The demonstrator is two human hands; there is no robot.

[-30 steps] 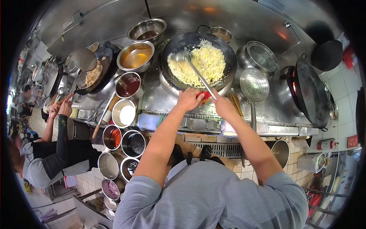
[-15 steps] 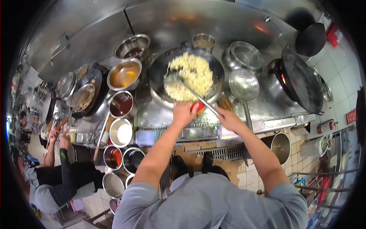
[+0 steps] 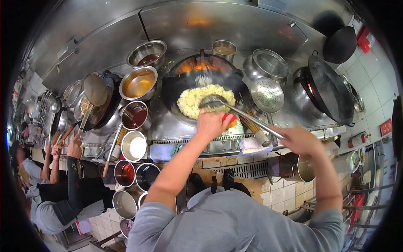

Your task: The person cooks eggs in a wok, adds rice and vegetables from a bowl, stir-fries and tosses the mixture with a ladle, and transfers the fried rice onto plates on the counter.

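Note:
My left hand (image 3: 210, 126) is closed at the near edge of a large black wok (image 3: 170, 90), with something red and yellow (image 3: 229, 119), perhaps a cloth, at its grip. Fingers hide the exact hold. Pale yellow, rice-like food (image 3: 189, 102) lies heaped in the wok's near half. My right hand (image 3: 300, 140) is wrapped around the end of a long-handled metal ladle (image 3: 247, 114). The ladle's bowl rests in the food. Behind the wok, flames (image 3: 202, 66) show inside the burner ring.
Steel bowls with amber liquid (image 3: 138, 84) and dark sauce (image 3: 135, 115) stand left. A perforated skimmer (image 3: 267, 95) and a bamboo brush (image 3: 255, 128) lie right. Another wok (image 3: 331, 90) leans farther right. A co-worker's hand (image 3: 74, 147) holds a ladle at the left stove.
The wok has shifted toward me, uncovering flames behind it, and the food has gathered nearer. My right hand has drawn the ladle back and right. The co-worker's ladle has risen.

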